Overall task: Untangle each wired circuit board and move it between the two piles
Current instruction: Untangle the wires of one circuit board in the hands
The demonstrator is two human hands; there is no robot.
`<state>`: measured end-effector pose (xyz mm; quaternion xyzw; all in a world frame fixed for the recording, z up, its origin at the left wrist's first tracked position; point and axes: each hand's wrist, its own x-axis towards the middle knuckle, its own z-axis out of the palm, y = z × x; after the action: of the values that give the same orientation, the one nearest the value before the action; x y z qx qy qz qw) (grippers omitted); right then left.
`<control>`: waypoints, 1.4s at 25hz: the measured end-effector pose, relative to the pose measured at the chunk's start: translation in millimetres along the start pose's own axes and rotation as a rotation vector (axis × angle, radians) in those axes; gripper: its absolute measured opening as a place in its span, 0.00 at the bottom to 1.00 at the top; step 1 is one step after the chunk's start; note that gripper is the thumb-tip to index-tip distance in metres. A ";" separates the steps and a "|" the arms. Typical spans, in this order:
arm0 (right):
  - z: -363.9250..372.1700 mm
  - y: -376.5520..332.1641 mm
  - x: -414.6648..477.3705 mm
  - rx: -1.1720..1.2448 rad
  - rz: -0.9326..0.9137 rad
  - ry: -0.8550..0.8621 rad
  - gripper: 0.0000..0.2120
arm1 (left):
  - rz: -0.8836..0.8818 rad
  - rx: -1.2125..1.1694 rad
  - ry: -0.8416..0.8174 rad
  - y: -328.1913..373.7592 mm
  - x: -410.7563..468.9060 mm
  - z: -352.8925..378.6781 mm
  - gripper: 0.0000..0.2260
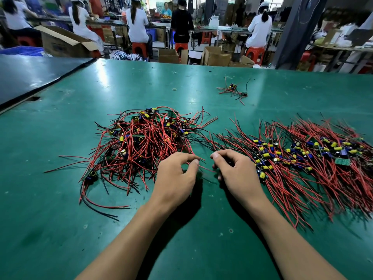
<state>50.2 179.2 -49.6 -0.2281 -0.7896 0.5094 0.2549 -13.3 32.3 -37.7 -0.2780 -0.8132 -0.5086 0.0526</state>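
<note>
Nearest the camera, two bare forearms reach out over the green table point(60, 219). The left hand point(177, 172) curls, thumb and forefinger pinching a thin red wire point(205, 167) at the edge of the tangled pile point(145, 142). The right hand point(236, 170) is curled too, beside the combed-out pile point(302, 158), but I cannot tell what it grips, if anything. Each board looks light and small. Its leads are limp and springy and likely to snag, and the capacitors and solder joints are probably fragile, so it seems safer to hold the board's edge and ease the wires free rather than tug them. There are two piles, each with too many boards to count. Farther off lie one stray cluster point(232, 89) and one rubber band point(174, 89). Beyond the table, five people sit with their backs turned.
</note>
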 end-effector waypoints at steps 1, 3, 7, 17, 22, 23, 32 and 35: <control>-0.4 -1.0 0.9 0.051 0.045 0.001 0.05 | -0.040 -0.116 0.005 2.8 -2.2 -3.2 0.06; -1.4 -6.7 3.8 0.258 0.182 -0.036 0.07 | -0.115 -0.380 -0.067 11.7 -6.8 -8.4 0.03; -7.1 -21.5 4.2 0.618 0.453 -0.300 0.18 | -0.170 -0.684 -0.480 30.4 -19.3 -10.4 0.05; -12.2 -36.6 -2.7 0.639 0.304 -0.386 0.08 | -0.249 -0.575 -0.142 14.7 -10.3 -4.8 0.06; -3.8 -46.5 -14.9 0.837 0.323 -0.404 0.12 | -0.341 -0.816 -0.291 17.8 -11.8 2.9 0.18; -2.6 -46.9 -15.6 0.837 0.331 -0.399 0.13 | -0.366 -0.856 -0.299 17.2 -12.2 3.0 0.18; -17.9 -33.8 0.0 0.867 0.340 -0.274 0.12 | -0.499 -1.048 -0.471 22.5 -11.2 -5.5 0.10; -18.8 -33.1 0.7 0.763 0.286 -0.277 0.18 | -0.447 -0.982 -0.390 22.8 -10.1 -2.8 0.07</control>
<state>58.2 180.0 -12.4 -0.1543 -0.5317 0.8210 0.1393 6.2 33.4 -21.9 -0.1799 -0.5153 -0.7647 -0.3425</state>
